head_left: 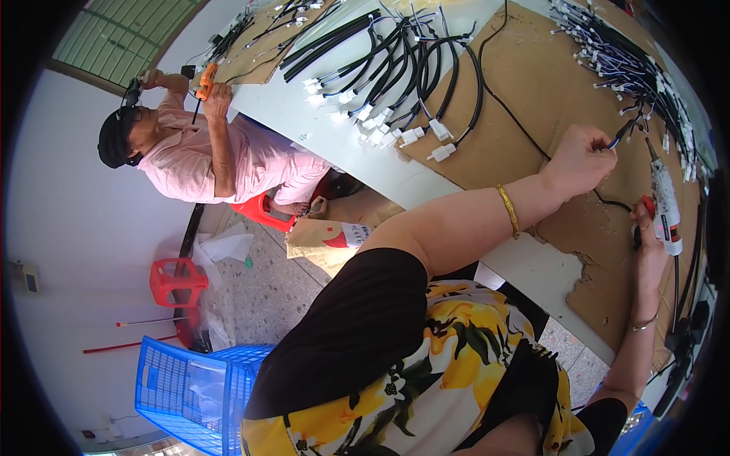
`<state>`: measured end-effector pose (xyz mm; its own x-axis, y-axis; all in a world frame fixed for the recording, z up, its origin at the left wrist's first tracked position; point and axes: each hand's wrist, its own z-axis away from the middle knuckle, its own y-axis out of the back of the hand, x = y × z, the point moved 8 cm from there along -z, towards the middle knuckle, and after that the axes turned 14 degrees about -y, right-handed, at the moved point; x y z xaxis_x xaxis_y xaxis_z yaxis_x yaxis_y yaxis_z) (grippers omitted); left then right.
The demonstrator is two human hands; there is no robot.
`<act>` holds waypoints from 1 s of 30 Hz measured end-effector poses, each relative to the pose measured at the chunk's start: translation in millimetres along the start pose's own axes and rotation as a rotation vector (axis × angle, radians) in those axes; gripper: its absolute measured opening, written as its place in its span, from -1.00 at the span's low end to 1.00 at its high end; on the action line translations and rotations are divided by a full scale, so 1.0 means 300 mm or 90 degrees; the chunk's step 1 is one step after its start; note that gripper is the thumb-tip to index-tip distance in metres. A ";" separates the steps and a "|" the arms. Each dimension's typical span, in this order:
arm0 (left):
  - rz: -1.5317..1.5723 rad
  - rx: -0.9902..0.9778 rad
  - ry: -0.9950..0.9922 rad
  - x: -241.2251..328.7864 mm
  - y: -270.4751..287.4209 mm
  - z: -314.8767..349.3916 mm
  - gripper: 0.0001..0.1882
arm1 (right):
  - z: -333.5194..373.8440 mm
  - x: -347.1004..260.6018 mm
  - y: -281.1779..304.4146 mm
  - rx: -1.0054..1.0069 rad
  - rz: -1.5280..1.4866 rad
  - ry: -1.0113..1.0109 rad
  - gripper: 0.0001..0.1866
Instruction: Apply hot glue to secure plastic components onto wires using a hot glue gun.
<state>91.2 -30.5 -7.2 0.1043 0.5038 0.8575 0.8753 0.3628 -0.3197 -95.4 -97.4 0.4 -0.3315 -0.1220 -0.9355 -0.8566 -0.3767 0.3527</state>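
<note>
My left hand (582,161), with a gold bangle at its wrist, pinches the end of a thin black cable (625,132) with small blue and white wires. My right hand (647,237) is wrapped round the handle of a white glue gun (666,204), a red part showing by the fingers. The gun's nozzle points up toward the cable, a short way to the right of my left fingertips. Whether nozzle and cable touch I cannot tell. Both hands are over a brown cardboard sheet (544,87) on the table.
Several black cables with white connectors (395,125) lie on the white table (414,178). A dense bundle of cables (639,68) lies along the far right. Across the table a person in pink (228,156) holds an orange tool (207,81). A blue basket (182,387) and red stool (177,281) stand left.
</note>
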 end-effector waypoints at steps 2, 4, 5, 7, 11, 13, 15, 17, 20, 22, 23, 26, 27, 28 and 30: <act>0.011 0.003 0.006 0.005 -0.001 0.003 -0.91 | 0.003 0.000 0.001 0.007 0.005 -0.002 -0.67; 0.022 0.007 0.011 0.006 -0.003 0.007 -0.90 | 0.003 0.009 0.004 0.003 0.001 0.004 -0.67; 0.022 0.009 0.009 0.007 -0.002 0.006 -0.89 | 0.001 0.013 0.005 0.001 -0.007 0.012 -0.67; 0.024 0.013 0.009 0.011 -0.001 0.005 -0.89 | -0.004 0.024 0.007 -0.007 -0.004 0.015 -0.67; 0.062 0.087 0.018 0.003 0.027 0.001 -0.91 | -0.011 0.028 0.010 -0.024 0.014 0.027 -0.67; 0.064 0.123 0.015 0.001 0.055 -0.001 -0.91 | -0.004 0.000 -0.005 -0.013 0.031 0.018 -0.65; 0.054 0.101 0.022 -0.010 0.048 -0.007 -0.90 | -0.007 0.002 0.010 0.001 0.024 0.012 -0.64; 0.011 0.070 0.028 -0.004 0.043 -0.006 -0.89 | -0.013 0.011 -0.001 -0.010 0.005 0.017 -0.64; 0.014 0.092 0.005 0.001 0.049 -0.007 -0.90 | 0.004 -0.026 -0.021 -0.022 -0.006 0.028 -0.65; 0.018 0.077 0.015 -0.003 0.048 -0.004 -0.90 | 0.008 -0.039 -0.031 -0.042 -0.027 0.042 -0.65; 0.016 0.061 0.025 -0.006 0.045 -0.003 -0.89 | 0.008 -0.041 -0.030 -0.039 -0.025 0.053 -0.65; 0.010 0.057 0.015 -0.004 0.044 -0.005 -0.89 | -0.010 -0.027 -0.012 -0.029 -0.038 0.056 -0.66; 0.013 0.058 0.005 0.000 0.046 -0.007 -0.89 | 0.002 -0.048 -0.014 -0.001 -0.042 0.051 -0.67; -0.003 0.078 -0.018 0.007 0.057 -0.010 -0.88 | 0.001 -0.062 -0.015 -0.002 -0.039 0.062 -0.67; -0.007 0.087 -0.045 -0.020 0.047 -0.027 -0.87 | -0.010 -0.041 0.004 -0.005 -0.068 0.046 -0.67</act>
<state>106.8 -34.8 -13.7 0.0569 0.5514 0.8323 0.8036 0.4694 -0.3660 -91.2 -99.0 12.3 -0.2087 -0.1458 -0.9671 -0.8826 -0.3979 0.2505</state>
